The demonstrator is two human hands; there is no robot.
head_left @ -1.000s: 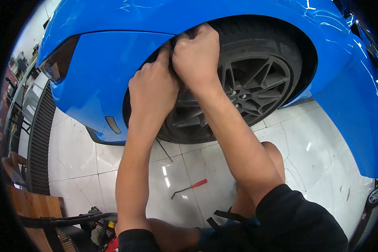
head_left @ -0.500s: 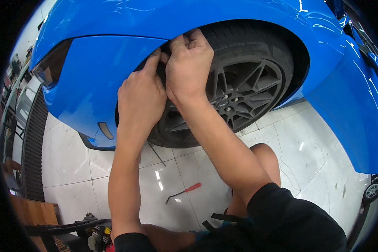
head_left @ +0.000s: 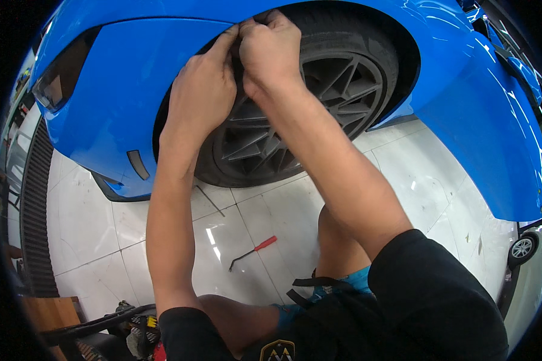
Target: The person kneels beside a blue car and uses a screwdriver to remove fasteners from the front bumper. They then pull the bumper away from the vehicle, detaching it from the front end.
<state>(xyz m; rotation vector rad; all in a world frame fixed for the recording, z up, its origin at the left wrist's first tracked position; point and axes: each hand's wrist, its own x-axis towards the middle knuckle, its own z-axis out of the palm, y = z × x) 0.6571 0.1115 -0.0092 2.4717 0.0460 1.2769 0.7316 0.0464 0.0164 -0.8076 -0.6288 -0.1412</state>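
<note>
Both of my hands are up at the front wheel arch of a blue car, where the bumper [head_left: 126, 72] meets the fender [head_left: 355, 7] at a thin seam. My right hand [head_left: 272, 51] is closed, its curled fingers at the arch lip by the seam's end. Just left of it, my left hand [head_left: 203, 90] has its thumb and fingers pressed together at the same edge. Whatever lies between the fingertips is hidden. Behind the hands are the black tyre [head_left: 376, 57] and the dark grey spoked wheel [head_left: 247, 144].
A hooked tool with a red handle [head_left: 265, 243] lies on the white tiled floor [head_left: 162, 265], below a thin dark rod [head_left: 211, 201] near the tyre. An open blue door [head_left: 482, 132] juts out at right. A wooden box [head_left: 53, 313] stands at lower left.
The car, wheel and floor tools sit higher and slightly further left in the picture, as the view has shifted. Both hands stay at the seam's end on the arch edge.
</note>
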